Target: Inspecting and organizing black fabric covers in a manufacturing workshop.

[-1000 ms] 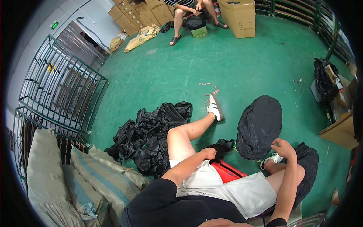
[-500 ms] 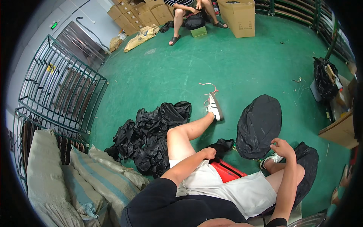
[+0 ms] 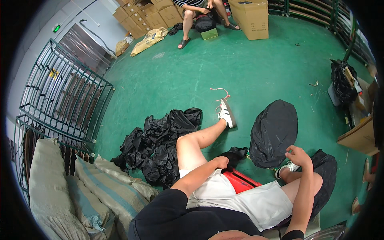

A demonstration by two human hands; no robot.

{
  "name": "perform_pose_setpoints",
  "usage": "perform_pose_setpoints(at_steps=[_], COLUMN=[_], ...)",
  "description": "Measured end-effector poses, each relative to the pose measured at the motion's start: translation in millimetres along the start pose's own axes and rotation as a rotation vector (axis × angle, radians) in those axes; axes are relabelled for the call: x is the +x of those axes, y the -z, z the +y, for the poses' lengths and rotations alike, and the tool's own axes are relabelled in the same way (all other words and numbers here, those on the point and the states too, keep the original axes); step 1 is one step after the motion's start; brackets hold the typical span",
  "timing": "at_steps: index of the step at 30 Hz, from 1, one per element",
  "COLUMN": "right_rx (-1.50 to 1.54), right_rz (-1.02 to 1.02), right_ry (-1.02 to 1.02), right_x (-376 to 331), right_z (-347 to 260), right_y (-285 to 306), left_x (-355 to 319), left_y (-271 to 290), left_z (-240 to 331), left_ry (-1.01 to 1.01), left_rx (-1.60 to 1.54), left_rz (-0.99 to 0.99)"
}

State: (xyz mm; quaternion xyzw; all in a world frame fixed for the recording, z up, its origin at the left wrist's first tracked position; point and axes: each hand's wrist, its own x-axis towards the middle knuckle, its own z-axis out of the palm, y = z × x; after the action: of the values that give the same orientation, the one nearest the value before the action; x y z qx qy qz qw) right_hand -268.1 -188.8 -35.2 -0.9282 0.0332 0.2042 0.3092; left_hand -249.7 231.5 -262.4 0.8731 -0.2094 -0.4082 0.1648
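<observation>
Sitting beside the black bag pile (image 3: 160, 146), the person's left hand (image 3: 221, 162) grips black plastic (image 3: 236, 154); the right hand (image 3: 297, 155) pinches, it seems, the filled bag (image 3: 274, 132).

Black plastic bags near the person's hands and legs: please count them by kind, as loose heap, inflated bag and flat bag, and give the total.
Heap of crumpled black bags: 1, single bags in it cannot be told apart
Puffed-up black bag, its edge at the right hand: 1
Black bag under the right leg: 1
Small black piece at the left hand: 1
Total: 4
</observation>
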Motion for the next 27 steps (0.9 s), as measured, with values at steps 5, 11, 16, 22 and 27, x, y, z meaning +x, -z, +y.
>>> perform_pose_setpoints(at_steps=[5,11,16,22,27], right_rx=[0.013,0.047,0.078,0.068,0.03], right_rz=[-0.043,0.008,-0.099,-0.196,-0.204], right_ry=[-0.031,0.229,0.013,-0.096,-0.125], right_x=[-11.0,14.2,12.5,8.2,7.8], right_z=[2.0,34.1,11.4,4.0,12.6], right_y=[-2.8,-18.2,-4.3,-14.8,-21.2], left_x=[-5.7,-2.9,14.3,24.8,29.1], left_y=[-11.9,8.2,17.5,0.1,2.7], left_z=[7.6,20.6,14.1,21.1,29.6], left_ry=[0.011,0.099,0.108,0.047,0.006], left_rx=[0.001,0.213,0.311,0.282,0.241], left_rz=[-0.024,-0.15,-0.108,-0.171,-0.155])
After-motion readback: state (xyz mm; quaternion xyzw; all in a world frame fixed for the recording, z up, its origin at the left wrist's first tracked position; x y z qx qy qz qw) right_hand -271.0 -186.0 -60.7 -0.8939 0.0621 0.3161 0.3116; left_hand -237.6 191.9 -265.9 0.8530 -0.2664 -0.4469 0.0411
